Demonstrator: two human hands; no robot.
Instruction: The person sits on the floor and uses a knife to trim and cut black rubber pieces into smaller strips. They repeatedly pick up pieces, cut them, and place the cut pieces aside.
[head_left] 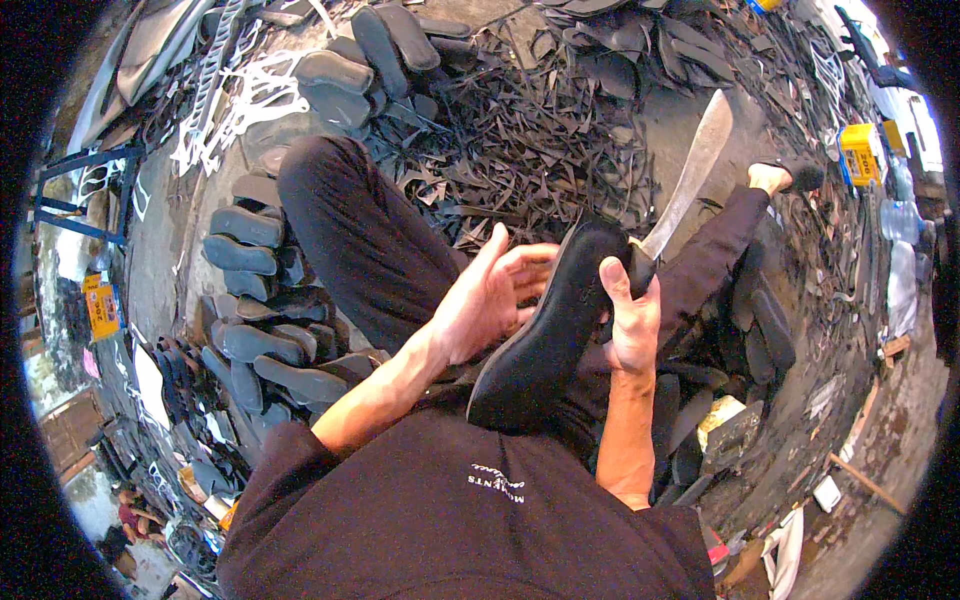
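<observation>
A thick black shoe sole [545,345] stands slanted in front of my lap, its narrow end toward me. My left hand [482,300] is beside its left edge, thumb apart and fingers stretched, the fingertips at the sole; whether they press on it I cannot tell. My right hand [632,315] is closed around the dark handle of a knife [690,170], at the sole's right side. Its thumb points up close to the sole's edge. Wide and curved, the worn blade points away to the upper right, clear of the sole. My right fingers are mostly hidden.
Dark rubber offcuts [520,140] cover the floor between my legs. Piled soles [265,340] lie to the left, with more soles [385,60] at the far side and others [765,330] beyond my right leg. White cut-out scraps [245,100] lie far left; a yellow box [862,155] stands far right.
</observation>
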